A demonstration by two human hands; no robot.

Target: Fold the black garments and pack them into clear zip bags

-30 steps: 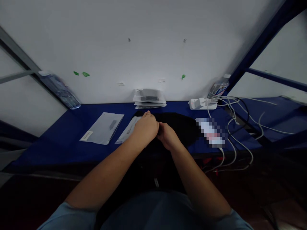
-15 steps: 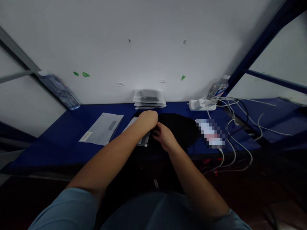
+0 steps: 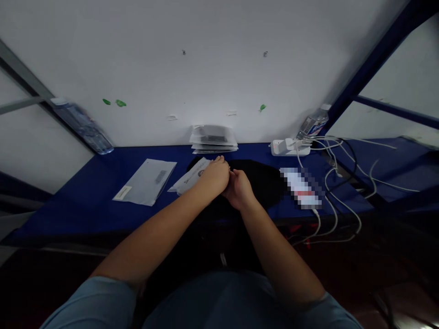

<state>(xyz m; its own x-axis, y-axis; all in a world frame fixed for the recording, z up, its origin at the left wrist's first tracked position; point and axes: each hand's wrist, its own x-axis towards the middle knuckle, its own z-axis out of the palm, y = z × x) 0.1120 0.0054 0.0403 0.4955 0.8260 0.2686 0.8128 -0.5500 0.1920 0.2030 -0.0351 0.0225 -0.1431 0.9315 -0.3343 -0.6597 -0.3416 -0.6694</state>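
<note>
Right hand (image 3: 239, 188) up against left hand (image 3: 216, 174) over the black cloth (image 3: 262, 180), left fingers close together, right ones curled; tips hidden, so can't tell if either is pinching anything. White printed packet (image 3: 191, 176) sits at the left hand's outer side, partly covered by hand and forearm, overlapping the cloth's left edge; frosted packet (image 3: 146, 182) lies flat further left on the blue table (image 3: 78, 201). Farther back: packet stack (image 3: 213, 139) by the wall, white power strip (image 3: 279, 148) to its right.
</note>
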